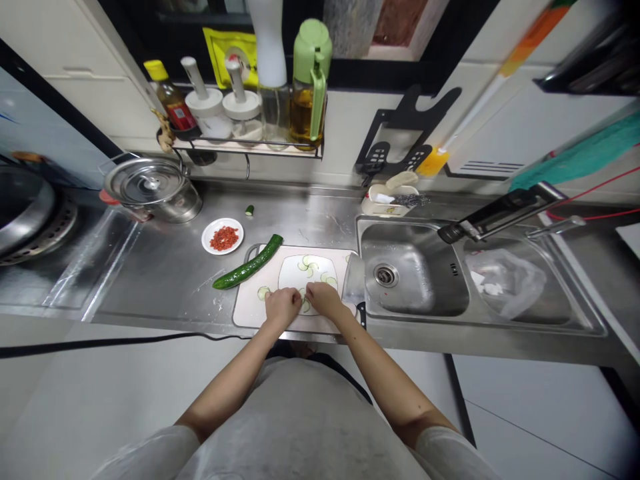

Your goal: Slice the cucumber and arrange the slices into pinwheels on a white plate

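A white square plate (287,270) lies on a pale cutting board (250,310), with thin cucumber slices (309,266) fanned into curved groups on it. Over the plate's near side, my left hand (283,307) and my right hand (323,299) almost meet, fingers closed in a pinch at a cucumber slice (303,301); the fingertips partly hide it. One loose round slice (263,293) rests on the board left of my left hand. A cut cucumber (249,265) lies across the board's upper left corner. Right of my right hand, a cleaver (355,279) lies along the board's edge.
A small plate (205,239) of chopped red pieces and a cucumber end (249,211) sit behind the board. A lidded steel pot (180,200) stands at back left. The double sink (420,313) is on the right. Above the counter hangs a condiment rack (240,148).
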The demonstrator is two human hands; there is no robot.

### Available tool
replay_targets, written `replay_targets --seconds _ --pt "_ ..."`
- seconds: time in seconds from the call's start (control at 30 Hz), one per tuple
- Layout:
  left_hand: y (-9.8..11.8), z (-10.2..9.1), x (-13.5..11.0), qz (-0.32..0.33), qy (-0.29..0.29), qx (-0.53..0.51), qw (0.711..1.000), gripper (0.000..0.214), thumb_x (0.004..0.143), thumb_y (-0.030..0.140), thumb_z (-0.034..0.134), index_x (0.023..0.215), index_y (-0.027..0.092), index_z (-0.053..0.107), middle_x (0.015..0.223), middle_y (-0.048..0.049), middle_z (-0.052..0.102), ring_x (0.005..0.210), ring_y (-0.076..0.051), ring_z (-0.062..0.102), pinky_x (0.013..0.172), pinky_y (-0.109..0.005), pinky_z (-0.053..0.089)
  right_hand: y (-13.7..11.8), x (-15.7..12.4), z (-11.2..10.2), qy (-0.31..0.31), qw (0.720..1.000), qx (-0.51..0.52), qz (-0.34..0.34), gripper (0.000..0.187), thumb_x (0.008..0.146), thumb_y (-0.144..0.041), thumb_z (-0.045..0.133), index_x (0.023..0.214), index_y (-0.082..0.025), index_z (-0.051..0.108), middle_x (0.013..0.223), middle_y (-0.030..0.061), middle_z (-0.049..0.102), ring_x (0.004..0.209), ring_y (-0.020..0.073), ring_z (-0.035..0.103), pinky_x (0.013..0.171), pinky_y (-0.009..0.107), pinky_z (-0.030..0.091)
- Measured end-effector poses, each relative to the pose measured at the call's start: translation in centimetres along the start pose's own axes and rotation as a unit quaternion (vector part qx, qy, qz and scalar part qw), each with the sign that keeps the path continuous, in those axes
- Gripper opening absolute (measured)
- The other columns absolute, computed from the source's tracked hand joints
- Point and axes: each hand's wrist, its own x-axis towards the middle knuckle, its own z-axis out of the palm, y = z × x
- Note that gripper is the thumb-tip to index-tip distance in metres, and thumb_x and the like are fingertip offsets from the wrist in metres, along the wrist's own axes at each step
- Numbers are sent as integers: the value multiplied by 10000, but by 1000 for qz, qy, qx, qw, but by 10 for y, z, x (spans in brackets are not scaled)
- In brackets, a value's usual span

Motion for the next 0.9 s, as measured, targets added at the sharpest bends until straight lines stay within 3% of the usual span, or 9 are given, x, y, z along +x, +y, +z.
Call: replay_targets --seconds 0.33,0.63,0.9 --pt "-4 4 -1 16 18 34 999 169 813 307 550 886 235 684 957 -68 655 941 -236 572 806 -349 340 -2 -1 5 13 999 -43 3 173 922 -265 476 992 -166 598 983 111 654 913 216 597 716 282 402" --pt "-5 3 -4 14 43 44 998 189 848 369 535 918 259 673 987 -45 632 983 -228 544 851 -360 338 4 -18 -10 31 997 -16 76 184 941 -293 438 981 -196 588 975 75 661 921 181 597 703 251 383" --pt "-2 8 -1 17 44 50 998 195 844 410 554 867 252 666 965 -47 613 974 -237 527 851 -384 311 0 -31 -9 -20 994 1 104 195 922 -313 460 984 -186 594 965 80 678 902 192 617 674 260 372"
